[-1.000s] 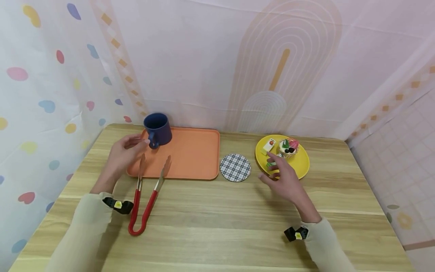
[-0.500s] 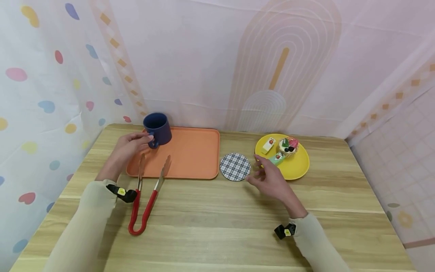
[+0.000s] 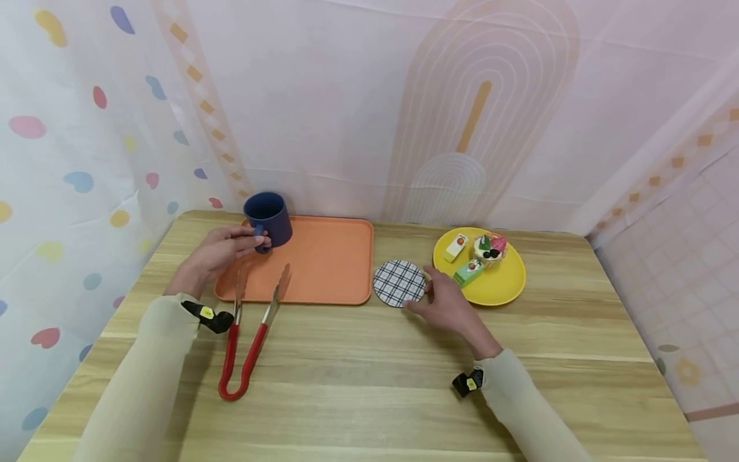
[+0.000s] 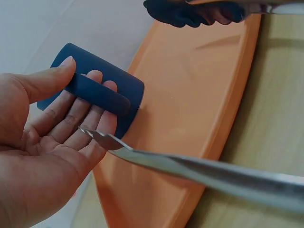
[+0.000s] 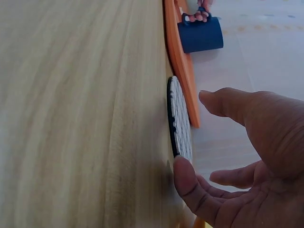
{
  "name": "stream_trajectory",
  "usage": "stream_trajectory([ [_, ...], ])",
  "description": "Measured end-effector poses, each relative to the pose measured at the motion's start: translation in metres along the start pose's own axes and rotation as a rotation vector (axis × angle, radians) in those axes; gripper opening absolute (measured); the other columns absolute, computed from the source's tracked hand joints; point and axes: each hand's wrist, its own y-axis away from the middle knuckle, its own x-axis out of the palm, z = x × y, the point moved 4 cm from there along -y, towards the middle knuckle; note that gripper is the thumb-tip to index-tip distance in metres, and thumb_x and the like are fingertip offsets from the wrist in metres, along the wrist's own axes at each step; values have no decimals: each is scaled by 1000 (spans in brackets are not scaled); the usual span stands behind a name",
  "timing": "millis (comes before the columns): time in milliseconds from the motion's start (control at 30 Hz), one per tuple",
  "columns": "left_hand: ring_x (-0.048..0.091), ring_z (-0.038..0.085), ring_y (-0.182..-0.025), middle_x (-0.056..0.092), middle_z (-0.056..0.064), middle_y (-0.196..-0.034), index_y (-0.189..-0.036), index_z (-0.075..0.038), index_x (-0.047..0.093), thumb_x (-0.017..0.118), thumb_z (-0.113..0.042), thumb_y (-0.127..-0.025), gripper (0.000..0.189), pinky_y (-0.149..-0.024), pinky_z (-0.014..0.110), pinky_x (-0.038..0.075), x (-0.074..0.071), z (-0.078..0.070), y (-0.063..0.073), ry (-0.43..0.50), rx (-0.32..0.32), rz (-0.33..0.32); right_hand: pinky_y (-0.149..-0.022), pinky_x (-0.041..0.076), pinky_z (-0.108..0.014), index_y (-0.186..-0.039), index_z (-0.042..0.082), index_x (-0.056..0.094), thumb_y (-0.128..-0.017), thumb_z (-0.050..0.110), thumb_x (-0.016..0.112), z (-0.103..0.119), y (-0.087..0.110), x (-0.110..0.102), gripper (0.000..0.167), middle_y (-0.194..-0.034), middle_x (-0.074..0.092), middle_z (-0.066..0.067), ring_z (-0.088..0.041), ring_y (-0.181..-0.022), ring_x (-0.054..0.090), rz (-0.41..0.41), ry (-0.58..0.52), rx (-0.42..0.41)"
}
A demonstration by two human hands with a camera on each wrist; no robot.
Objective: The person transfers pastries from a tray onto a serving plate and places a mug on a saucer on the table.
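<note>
A dark blue mug point(image 3: 277, 221) stands on the left part of an orange tray point(image 3: 335, 256). My left hand point(image 3: 222, 253) holds its handle, the fingers passed through the loop and the thumb on top, as the left wrist view shows. A round plaid coaster point(image 3: 398, 282) lies right of the tray. Around its right edge my right hand point(image 3: 444, 308) is spread, thumb and fingers apart. In the right wrist view a fingertip point(image 5: 184, 173) is close to the coaster's edge; I cannot tell whether it touches.
Red-handled tongs point(image 3: 251, 359) lie spread with their metal tips over the tray's front edge, near my left forearm. A yellow plate point(image 3: 502, 285) bears a white cake piece point(image 3: 456, 247), a green one point(image 3: 469, 273) and a fruit tart point(image 3: 489, 249). A curtain point(image 3: 323, 115) hangs behind the table.
My right hand has moved left and down from above the yellow plate to the coaster. My left hand has moved right onto the mug's handle and taken hold of it.
</note>
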Motion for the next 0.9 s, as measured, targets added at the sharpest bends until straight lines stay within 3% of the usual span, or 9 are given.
stream_trajectory([
  [100, 71, 0, -102, 76, -12, -102, -135, 5, 51, 66, -22, -101, 46, -94, 16, 52, 0, 1, 0, -3, 3, 14, -84, 48, -39, -156, 0, 35, -86, 38, 82, 1, -3, 2, 93, -110, 59, -15, -26, -101, 54, 8, 50, 11],
  [300, 72, 3, -103, 75, -13, -106, -142, 8, 47, 67, -23, -100, 55, -95, 16, 52, 4, -1, -1, 12, 5, 32, -108, 47, -52, -154, 1, 36, -85, 42, 82, -2, -6, 6, 93, -139, 56, -24, -36, -128, 54, 18, 83, 39],
  [567, 69, -2, -106, 74, -15, -108, -146, 5, 48, 61, -28, -103, 55, -115, 32, 42, 4, -1, -2, -64, -28, 39, -111, 44, -53, -151, -4, 40, -83, 41, 83, -1, -11, 9, 92, -144, 53, -26, -40, -133, 52, 16, 114, 49],
  [800, 69, 1, -101, 73, -14, -99, -133, 8, 53, 58, -21, -105, 41, -100, 19, 48, 6, -4, -1, -63, -11, 34, -113, 43, -53, -152, -3, 39, -84, 41, 82, -1, -13, 12, 91, -148, 51, -25, -39, -136, 50, 23, 100, 66],
  [900, 69, 1, -98, 72, -14, -94, -128, 7, 54, 56, -20, -106, 35, -110, 30, 43, 8, -5, 0, -73, -21, 18, -113, 43, -52, -152, -2, 39, -85, 40, 82, -2, -14, 13, 91, -148, 51, -24, -39, -136, 51, 28, 98, 68],
])
